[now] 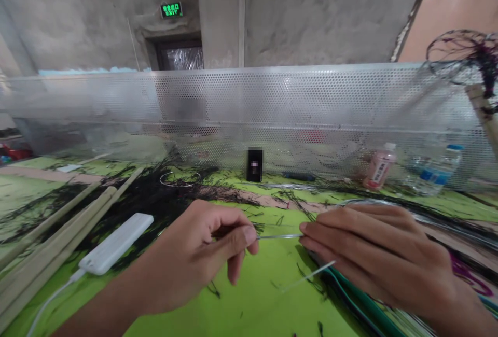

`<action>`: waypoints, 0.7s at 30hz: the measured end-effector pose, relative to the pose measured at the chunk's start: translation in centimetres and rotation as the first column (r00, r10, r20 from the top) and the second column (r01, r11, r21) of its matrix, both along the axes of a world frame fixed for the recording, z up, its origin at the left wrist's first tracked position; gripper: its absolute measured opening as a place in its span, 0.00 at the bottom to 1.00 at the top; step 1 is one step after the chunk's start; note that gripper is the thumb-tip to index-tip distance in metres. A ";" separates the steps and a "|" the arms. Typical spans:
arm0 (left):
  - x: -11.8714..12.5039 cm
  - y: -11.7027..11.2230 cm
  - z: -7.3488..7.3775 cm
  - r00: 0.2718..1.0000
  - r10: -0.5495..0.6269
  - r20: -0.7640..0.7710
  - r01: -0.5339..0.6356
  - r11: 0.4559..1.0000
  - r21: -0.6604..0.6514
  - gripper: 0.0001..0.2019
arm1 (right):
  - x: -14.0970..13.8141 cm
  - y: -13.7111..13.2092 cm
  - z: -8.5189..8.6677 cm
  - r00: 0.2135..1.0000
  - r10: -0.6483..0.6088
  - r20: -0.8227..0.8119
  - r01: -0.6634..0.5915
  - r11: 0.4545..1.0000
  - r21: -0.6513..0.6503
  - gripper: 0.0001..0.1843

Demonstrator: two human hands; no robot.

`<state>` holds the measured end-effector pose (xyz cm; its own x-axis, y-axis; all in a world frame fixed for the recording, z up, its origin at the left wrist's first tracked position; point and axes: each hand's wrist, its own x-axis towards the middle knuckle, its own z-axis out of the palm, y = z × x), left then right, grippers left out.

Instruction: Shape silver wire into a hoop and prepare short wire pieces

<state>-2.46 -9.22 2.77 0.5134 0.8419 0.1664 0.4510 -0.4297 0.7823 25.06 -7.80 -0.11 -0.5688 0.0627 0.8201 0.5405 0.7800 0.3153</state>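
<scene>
My left hand (202, 256) and my right hand (373, 254) hover over a bright green table top (249, 300). Both pinch the ends of a thin silvery wire (278, 236) that runs level between them. The left thumb and forefinger close on its left end; the right fingertips press together on its right end. A second pale strand (307, 277) sticks out below the right hand.
A white power bank (116, 243) with a cable lies left, beside pale wooden sticks (58, 238). Black feather-like strands (155, 197) litter the table. A perforated metal screen (272, 114) runs across the back, with two bottles (379, 166) near it. Green strips (358, 300) lie under my right hand.
</scene>
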 end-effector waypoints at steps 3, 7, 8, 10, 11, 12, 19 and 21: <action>0.0 0.2 0.0 0.995 -0.081 0.057 0.091 0.976 -0.197 0.18 | -0.4 -0.3 0.0 0.997 -0.009 -0.080 0.004 0.998 -0.059 0.17; -0.2 0.5 0.1 0.977 -0.162 0.142 0.188 0.962 -0.198 0.19 | 0.4 -0.3 -0.2 0.998 -0.003 -0.061 0.001 0.999 -0.042 0.27; -0.3 0.5 0.2 0.975 -0.165 0.147 0.187 0.971 -0.151 0.20 | 0.7 -0.2 -0.3 0.999 0.000 -0.051 -0.002 0.999 -0.048 0.29; -0.7 0.4 0.2 0.988 -0.125 0.090 0.123 0.992 0.022 0.19 | 1.3 0.0 -0.4 0.999 0.004 -0.035 -0.006 0.997 -0.075 0.31; -0.8 0.4 0.3 0.996 -0.080 0.032 0.075 0.986 0.146 0.16 | 1.6 0.0 -0.4 1.000 0.000 -0.031 -0.003 0.996 -0.088 0.32; -1.0 0.3 0.3 0.999 -0.030 -0.030 0.037 0.960 0.276 0.13 | 1.7 0.1 -0.4 1.000 0.002 -0.027 -0.004 0.996 -0.089 0.33; 0.6 0.4 -0.4 0.973 0.032 -0.228 0.146 0.683 0.716 0.06 | 0.1 -0.5 -0.1 0.999 -0.017 0.047 0.017 1.000 -0.006 0.24; 1.1 0.7 -1.0 0.964 0.055 -0.261 0.179 0.592 0.786 0.09 | -0.6 -0.6 0.0 0.997 -0.040 0.070 0.037 0.998 0.050 0.20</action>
<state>-1.34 -8.54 1.74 0.6783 0.3929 0.6210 0.5122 -0.8587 -0.0162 24.41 -8.37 -0.16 -0.6237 0.0464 0.7803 0.5448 0.7416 0.3914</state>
